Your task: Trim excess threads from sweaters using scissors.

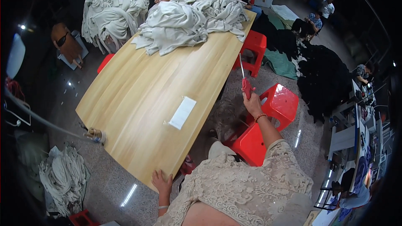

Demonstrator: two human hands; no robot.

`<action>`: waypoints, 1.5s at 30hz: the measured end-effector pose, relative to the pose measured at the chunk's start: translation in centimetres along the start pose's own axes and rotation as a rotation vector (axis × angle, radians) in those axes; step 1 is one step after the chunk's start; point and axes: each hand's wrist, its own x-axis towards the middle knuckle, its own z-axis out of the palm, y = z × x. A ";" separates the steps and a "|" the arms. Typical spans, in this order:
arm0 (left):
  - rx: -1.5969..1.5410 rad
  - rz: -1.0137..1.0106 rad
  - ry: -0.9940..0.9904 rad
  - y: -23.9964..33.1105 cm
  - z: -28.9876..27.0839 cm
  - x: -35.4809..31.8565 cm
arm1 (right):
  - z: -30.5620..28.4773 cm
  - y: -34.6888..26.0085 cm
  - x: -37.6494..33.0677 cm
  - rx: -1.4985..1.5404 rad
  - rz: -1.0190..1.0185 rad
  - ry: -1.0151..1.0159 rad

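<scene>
My left hand (161, 181) lies flat on the near corner of the wooden table (138, 96), fingers spread and holding nothing. Off the table's right edge, my right hand (253, 104) is closed round a red-handled tool (247, 87) with a long thin metal rod. The rod points up and away from me; its exact kind is not clear. Pale grey knitted garments (171, 23) lie heaped at the table's far end. A white sheet of paper (182, 113) lies near the right edge, closer to me.
Red plastic stools (280, 102) stand right of the table, near my right arm. A large pile of pale garments (113, 10) rises at the far left, another (65, 180) at the near left. Black cloth (326, 75) is heaped on the right floor. Several people sit further off.
</scene>
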 end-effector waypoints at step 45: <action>-1.397 -0.386 -0.431 28.0 5.6 61.5 | 17.2 6.4 38.0 0.222 -0.113 -0.582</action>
